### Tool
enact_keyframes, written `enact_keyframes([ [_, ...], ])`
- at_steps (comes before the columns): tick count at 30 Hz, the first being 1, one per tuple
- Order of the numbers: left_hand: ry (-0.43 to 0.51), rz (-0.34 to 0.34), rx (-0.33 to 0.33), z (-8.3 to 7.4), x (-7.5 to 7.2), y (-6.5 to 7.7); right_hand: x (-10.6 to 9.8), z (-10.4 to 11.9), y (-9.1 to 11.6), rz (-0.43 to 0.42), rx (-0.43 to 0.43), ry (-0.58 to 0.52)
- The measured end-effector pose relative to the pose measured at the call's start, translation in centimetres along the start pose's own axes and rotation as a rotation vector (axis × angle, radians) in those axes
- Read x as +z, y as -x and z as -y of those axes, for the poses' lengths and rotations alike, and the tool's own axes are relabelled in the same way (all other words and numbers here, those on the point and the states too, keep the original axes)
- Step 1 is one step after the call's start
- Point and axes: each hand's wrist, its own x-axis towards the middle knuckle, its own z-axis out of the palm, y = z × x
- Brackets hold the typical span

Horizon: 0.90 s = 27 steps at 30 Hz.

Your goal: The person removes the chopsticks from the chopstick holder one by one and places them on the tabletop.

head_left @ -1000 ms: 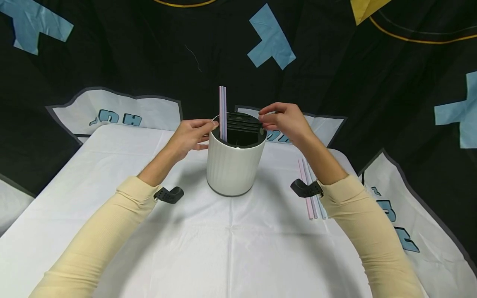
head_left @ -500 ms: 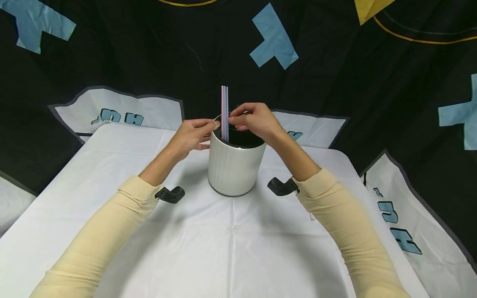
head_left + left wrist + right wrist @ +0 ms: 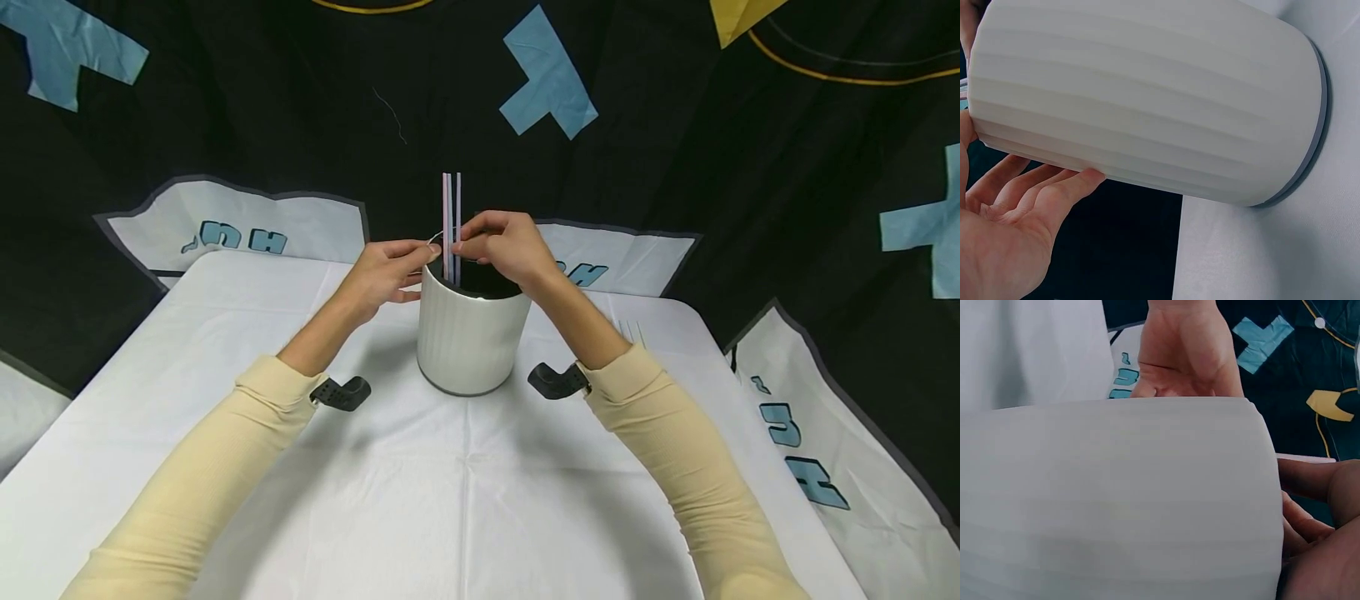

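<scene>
One straw (image 3: 459, 200) now stands parted from two other straws (image 3: 446, 208), all upright in the white pot (image 3: 472, 346). I see the right hand (image 3: 506, 248) apparently pinching it, the left hand (image 3: 387, 271) holding the pot; I infer separating.

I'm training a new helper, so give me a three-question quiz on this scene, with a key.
1. True or false: the white container stands upright on the table.

2. Where do the upright straws stand?
A) directly on the table
B) inside the container
C) leaning against its outside wall

3. Fill in: the left hand holds the container at its ____.

Key: 1. True. 2. B. 3. Rim.
</scene>
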Motion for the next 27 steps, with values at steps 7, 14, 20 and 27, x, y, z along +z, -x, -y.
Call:
enact_keyframes([
  [7,0.011,-0.006,0.0,0.1,0.0,0.0,-1.0,0.2,0.3,-0.06,0.033,-0.131],
  [14,0.014,-0.015,0.003,0.0,0.2,-0.1,-2.6,0.9,0.8,-0.165,-0.002,-0.251],
  [20,0.008,-0.018,0.002,0.1,0.2,-0.1,-4.2,1.3,1.1,-0.266,-0.02,-0.39],
  [27,0.006,-0.016,0.003,0.1,0.2,0.0,-6.4,2.1,1.7,-0.351,-0.067,-0.52],
])
